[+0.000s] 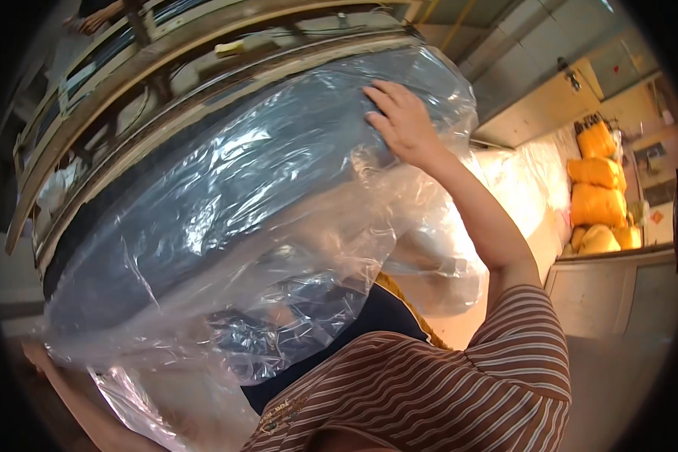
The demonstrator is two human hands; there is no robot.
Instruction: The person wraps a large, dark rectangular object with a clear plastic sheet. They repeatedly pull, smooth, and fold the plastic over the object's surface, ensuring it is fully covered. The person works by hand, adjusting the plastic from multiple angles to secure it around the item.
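- Resting palm down on the clear plastic sheet (pixel 226 196), the right hand (pixel 403 124) shows me loosely spread fingers, the palm closed around nothing, near the sheet's far right end.
- Over at the lower left, I've got the left hand (pixel 35 354) right at the sheet's near corner; dim and partly cut off, so I can't tell whether it grips.
- And that sheet, wrinkled and glinting, lies across a dark surface (pixel 105 200), its near edge draping toward the striped shirt (pixel 399 384).
- Beyond it I see a wooden frame (pixel 181 36).
- Top left, a co-worker's hand (pixel 102 16)!
- Far right, orange bundles (pixel 599 203), stacked.
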